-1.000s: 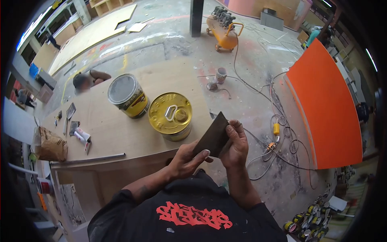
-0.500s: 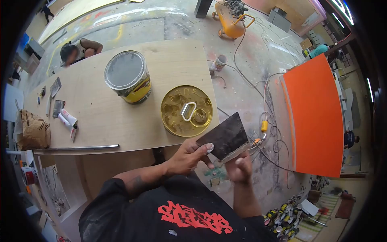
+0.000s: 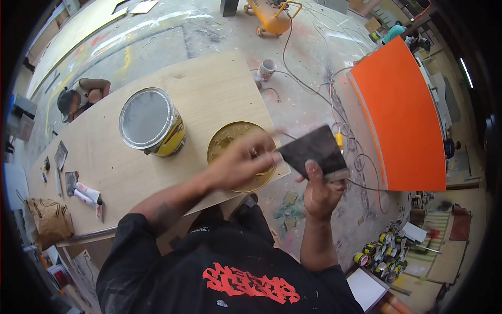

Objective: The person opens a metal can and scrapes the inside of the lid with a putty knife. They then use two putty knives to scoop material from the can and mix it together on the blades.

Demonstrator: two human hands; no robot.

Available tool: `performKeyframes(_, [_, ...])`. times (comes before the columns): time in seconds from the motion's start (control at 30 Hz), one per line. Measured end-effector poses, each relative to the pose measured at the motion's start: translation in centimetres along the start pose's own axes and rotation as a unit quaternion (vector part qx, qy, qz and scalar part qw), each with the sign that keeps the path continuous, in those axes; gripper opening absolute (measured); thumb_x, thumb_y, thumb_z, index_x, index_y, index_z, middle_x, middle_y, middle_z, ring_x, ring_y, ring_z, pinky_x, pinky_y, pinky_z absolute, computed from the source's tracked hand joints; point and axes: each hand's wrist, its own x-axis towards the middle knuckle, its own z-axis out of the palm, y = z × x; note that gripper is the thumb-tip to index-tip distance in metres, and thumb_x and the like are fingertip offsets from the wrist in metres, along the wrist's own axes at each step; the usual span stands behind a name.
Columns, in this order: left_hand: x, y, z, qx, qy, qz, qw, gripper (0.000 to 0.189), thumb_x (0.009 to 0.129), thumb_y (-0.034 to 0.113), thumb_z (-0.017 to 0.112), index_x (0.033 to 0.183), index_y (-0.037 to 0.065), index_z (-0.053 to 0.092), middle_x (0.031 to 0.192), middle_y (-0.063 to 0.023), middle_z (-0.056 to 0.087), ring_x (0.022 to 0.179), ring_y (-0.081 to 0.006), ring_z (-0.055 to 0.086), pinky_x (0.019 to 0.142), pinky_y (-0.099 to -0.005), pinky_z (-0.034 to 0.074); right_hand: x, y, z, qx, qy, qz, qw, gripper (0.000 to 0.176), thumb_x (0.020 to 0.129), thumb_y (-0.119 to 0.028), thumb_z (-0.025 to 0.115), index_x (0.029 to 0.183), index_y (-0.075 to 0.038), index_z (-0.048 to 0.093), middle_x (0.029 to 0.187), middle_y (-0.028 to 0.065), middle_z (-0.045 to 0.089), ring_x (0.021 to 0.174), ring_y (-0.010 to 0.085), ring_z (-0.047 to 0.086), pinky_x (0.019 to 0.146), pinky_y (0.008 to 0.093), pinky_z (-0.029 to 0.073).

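A dark, flat rectangular plate with a pale, crusted edge point(image 3: 314, 150) is held up by my right hand point(image 3: 323, 196), its thumb lying across the face. My left hand point(image 3: 243, 161) is over the gold round lid point(image 3: 219, 140) of a can on the table; its thumb tip is at the plate's left corner, and its fingers are smeared by motion. The hand hides much of the lid. To its left stands a yellow-labelled can with a grey top point(image 3: 146, 119).
On the wooden table point(image 3: 209, 78) lie tubes point(image 3: 88, 193), small dark pads and a paper bag point(image 3: 51, 222). A person point(image 3: 78, 97) crouches beyond its left edge. Right are an orange panel point(image 3: 400, 120), floor cables and several cans point(image 3: 384, 256). An orange compressor point(image 3: 269, 15) stands at the back.
My left hand has moved from the plate's face to its left corner. My right hand and the plate are raised, with its thumb now on the face. The whole view has shifted.
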Motion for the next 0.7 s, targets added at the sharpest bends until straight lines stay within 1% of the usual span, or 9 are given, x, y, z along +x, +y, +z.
performKeyframes(0.07, [2.0, 1.4, -2.6, 0.04, 0.075, -0.016, 0.996, 0.046, 0.099, 0.027, 0.07, 0.137, 0.004, 0.062, 0.12, -0.0112, 0.063, 0.089, -0.017, 0.059, 0.083, -0.0339, 0.052, 1.2, 2.5, -0.4, -0.073, 0.0, 0.001, 0.997, 0.015, 0.091, 0.002, 0.073, 0.106, 0.004, 0.07, 0.091, 0.0073, 0.071, 0.071, 0.0108, 0.064, 0.06, 0.0257, 0.053])
performKeyframes(0.13, [3.8, 2.1, -4.5, 0.171, 0.072, 0.023, 0.982, 0.045, 0.1, 0.028, 0.067, 0.139, 0.006, 0.063, 0.124, -0.0115, 0.065, 0.101, -0.0168, 0.061, 0.088, -0.0326, 0.049, 2.5, 5.1, -0.4, -0.109, -0.011, 0.015, 0.994, 0.014, 0.092, 0.001, 0.072, 0.106, 0.004, 0.069, 0.091, 0.0066, 0.07, 0.073, 0.0103, 0.064, 0.063, 0.0248, 0.052])
performKeyframes(0.17, [4.4, 2.1, -5.0, 0.235, 0.074, 0.042, 0.968, 0.044, 0.1, 0.028, 0.065, 0.139, 0.007, 0.063, 0.126, -0.0117, 0.066, 0.107, -0.0167, 0.062, 0.091, -0.0319, 0.048, 3.1, 6.0, -0.7, -0.135, -0.048, 0.018, 0.989, 0.013, 0.094, 0.001, 0.07, 0.107, 0.004, 0.068, 0.092, 0.0056, 0.07, 0.076, 0.0105, 0.063, 0.069, 0.0243, 0.051])
performKeyframes(0.27, [5.4, 1.6, -4.7, 0.212, 0.046, 0.015, 0.976, 0.039, 0.101, 0.031, 0.064, 0.131, 0.007, 0.07, 0.124, -0.0122, 0.068, 0.106, -0.0169, 0.062, 0.092, -0.0336, 0.048, 3.9, 7.7, -0.8, -0.198, -0.092, -0.036, 0.975, 0.01, 0.096, -0.008, 0.073, 0.098, -0.002, 0.066, 0.087, 0.0005, 0.067, 0.071, 0.0062, 0.063, 0.058, 0.021, 0.054])
performKeyframes(0.37, [6.3, 0.8, -3.9, 0.191, 0.048, -0.012, 0.98, 0.039, 0.099, 0.029, 0.067, 0.128, 0.003, 0.07, 0.12, -0.0128, 0.072, 0.109, -0.0177, 0.064, 0.098, -0.0353, 0.048, 4.0, 7.2, -0.7, -0.162, -0.086, 0.014, 0.983, 0.012, 0.096, -0.009, 0.074, 0.096, -0.001, 0.065, 0.085, 0.0009, 0.067, 0.07, 0.0064, 0.061, 0.059, 0.0222, 0.051])
performKeyframes(0.47, [7.2, -0.1, -3.7, 0.132, 0.034, -0.04, 0.99, 0.039, 0.1, 0.028, 0.067, 0.129, 0.001, 0.069, 0.117, -0.012, 0.073, 0.109, -0.017, 0.064, 0.102, -0.0353, 0.048, 4.2, 6.2, -0.8, -0.212, -0.111, 0.004, 0.971, 0.012, 0.093, -0.001, 0.07, 0.104, 0.004, 0.067, 0.089, 0.0104, 0.071, 0.078, 0.0152, 0.065, 0.071, 0.0305, 0.052])
performKeyframes(0.53, [7.3, 0.0, -3.6, 0.085, 0.013, -0.06, 0.995, 0.041, 0.101, 0.028, 0.065, 0.131, 0.0, 0.067, 0.117, -0.012, 0.072, 0.109, -0.0161, 0.063, 0.101, -0.0331, 0.048, 4.6, 5.9, -1.2, -0.244, -0.128, -0.004, 0.961, 0.012, 0.092, -0.001, 0.071, 0.102, 0.003, 0.067, 0.087, 0.0121, 0.072, 0.077, 0.0181, 0.068, 0.07, 0.0325, 0.052])
performKeyframes(0.63, [7.2, 0.1, -3.7, -0.007, -0.016, -0.034, 0.999, 0.04, 0.104, 0.029, 0.06, 0.127, -0.002, 0.065, 0.115, -0.0114, 0.071, 0.108, -0.0143, 0.063, 0.098, -0.0307, 0.049, 5.1, 5.0, -0.6, -0.301, -0.159, -0.009, 0.94, 0.012, 0.091, -0.003, 0.072, 0.099, 0.002, 0.066, 0.086, 0.014, 0.072, 0.074, 0.0224, 0.07, 0.068, 0.0351, 0.053])
performKeyframes(0.7, [7.9, -0.6, -3.8, -0.01, -0.011, -0.014, 1.0, 0.038, 0.105, 0.034, 0.061, 0.114, -0.002, 0.065, 0.097, -0.005, 0.068, 0.093, -0.0096, 0.061, 0.084, -0.0282, 0.05, 5.6, 4.7, -0.1, -0.313, -0.168, 0.005, 0.935, 0.012, 0.09, -0.004, 0.072, 0.099, 0.002, 0.066, 0.085, 0.0149, 0.072, 0.073, 0.0244, 0.071, 0.067, 0.0362, 0.053])
